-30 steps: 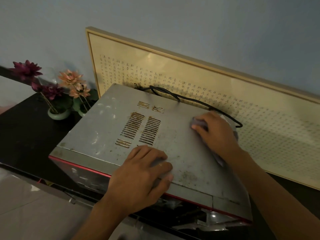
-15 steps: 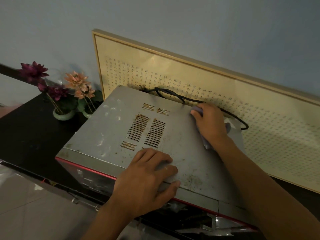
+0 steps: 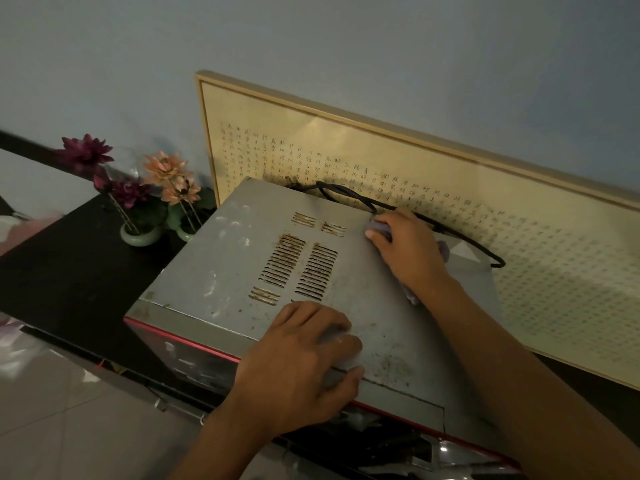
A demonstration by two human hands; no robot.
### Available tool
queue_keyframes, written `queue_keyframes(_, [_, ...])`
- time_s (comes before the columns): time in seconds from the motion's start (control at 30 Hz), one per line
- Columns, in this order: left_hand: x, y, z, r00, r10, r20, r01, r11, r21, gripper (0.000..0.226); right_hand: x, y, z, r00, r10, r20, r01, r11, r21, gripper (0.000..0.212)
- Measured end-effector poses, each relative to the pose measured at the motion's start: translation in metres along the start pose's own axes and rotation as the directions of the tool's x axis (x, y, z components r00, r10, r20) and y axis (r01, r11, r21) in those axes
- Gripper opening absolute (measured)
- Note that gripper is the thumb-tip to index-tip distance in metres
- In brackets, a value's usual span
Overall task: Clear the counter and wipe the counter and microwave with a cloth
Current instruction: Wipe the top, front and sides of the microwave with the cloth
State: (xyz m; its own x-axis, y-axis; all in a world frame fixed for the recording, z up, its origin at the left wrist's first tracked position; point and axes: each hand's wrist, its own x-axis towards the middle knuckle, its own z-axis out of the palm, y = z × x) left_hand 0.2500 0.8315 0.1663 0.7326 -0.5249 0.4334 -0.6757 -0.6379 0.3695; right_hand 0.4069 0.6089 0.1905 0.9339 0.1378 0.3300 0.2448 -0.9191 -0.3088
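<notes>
Our right hand (image 3: 407, 249) clutches the cloth (image 3: 380, 226) at the microwave's (image 3: 225, 268) far edge, the grimy vents (image 3: 298, 268) lying left of it, just beyond our flat, spread left hand (image 3: 301, 365).

R hand (image 3: 408, 252) w/ cloth (image 3: 380, 227) slid back toward cord (image 3: 500, 264).

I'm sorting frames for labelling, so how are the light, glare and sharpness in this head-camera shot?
Head view: dim, bluish light throughout; the black counter loses nearly all detail; a soft sheen lies on the glass of the framed calligraphy; the microwave top, the right hand gripping the cloth and the left hand resting on it look reasonably sharp; a pink shape at the left edge is blurred.
</notes>
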Motion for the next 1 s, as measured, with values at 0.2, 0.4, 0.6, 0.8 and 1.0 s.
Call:
queue_keyframes(0.2, [-0.003, 0.001, -0.001, 1.000, 0.001, 0.014, -0.001, 1.000, 0.007, 0.025, -0.064, -0.033, -0.019, 0.892, -0.408, 0.194, 0.354, 0.898, 0.262, 0.030])
queue_keyframes(0.4, [-0.006, 0.002, 0.001, 0.998, 0.030, -0.064, -0.030, 1.000, 0.004, 0.028, -0.063, -0.002, -0.030, 0.938, -0.327, 0.116, 0.294, 0.927, 0.230, 0.030])
queue_keyframes(0.6, [-0.015, 0.001, -0.006, 0.961, -0.048, -0.273, -0.008, 0.979, -0.202, 0.012, -0.089, -0.040, -0.019, 0.937, -0.319, 0.145, 0.290, 0.938, 0.189, 0.030])
queue_keyframes(0.8, [-0.043, -0.012, -0.011, 0.938, -0.077, -0.337, 0.068, 0.997, -0.038, 0.015, -0.134, -0.024, -0.041, 0.787, -0.574, 0.227, 0.519, 0.814, 0.261, 0.035])
queue_keyframes(1.0, [-0.049, -0.017, -0.010, 0.951, -0.095, -0.294, 0.091, 0.995, -0.029, 0.014, -0.110, -0.043, -0.025, 0.958, -0.263, 0.116, 0.247, 0.959, 0.135, 0.040])
